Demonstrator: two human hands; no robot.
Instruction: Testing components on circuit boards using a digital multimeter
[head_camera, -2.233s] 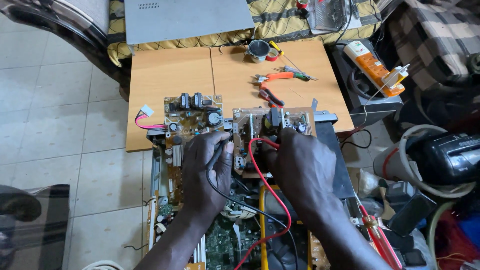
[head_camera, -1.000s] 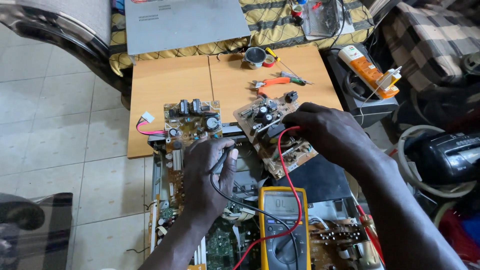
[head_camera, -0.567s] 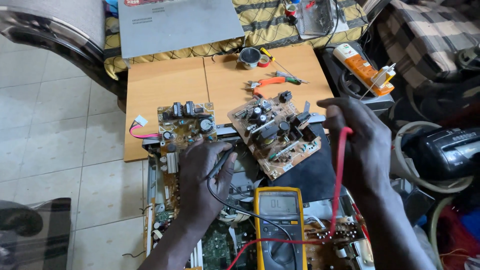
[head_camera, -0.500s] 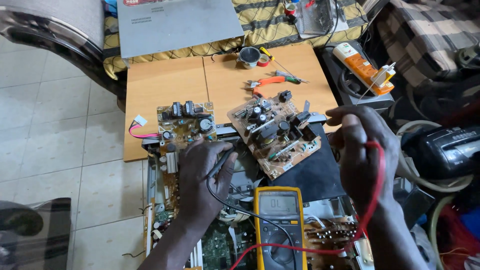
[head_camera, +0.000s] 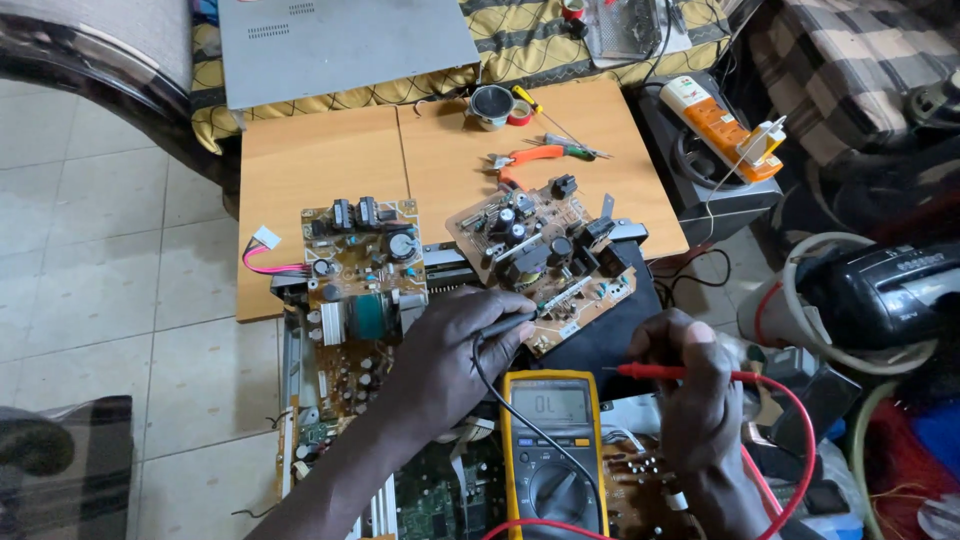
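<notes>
Your right hand (head_camera: 700, 400) has come off the tilted circuit board (head_camera: 545, 255) and drawn back beside the yellow multimeter (head_camera: 553, 450), fingers pinched around the red probe (head_camera: 665, 372), so that lead no longer touches anything. Your left hand (head_camera: 450, 350) stays curled around the black probe (head_camera: 505, 325), its tip at the board's near edge.

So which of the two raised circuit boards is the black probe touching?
The tilted board on the right, below the orange pliers. The left hand rests the black probe on its near edge; the left board goes untouched.
</notes>
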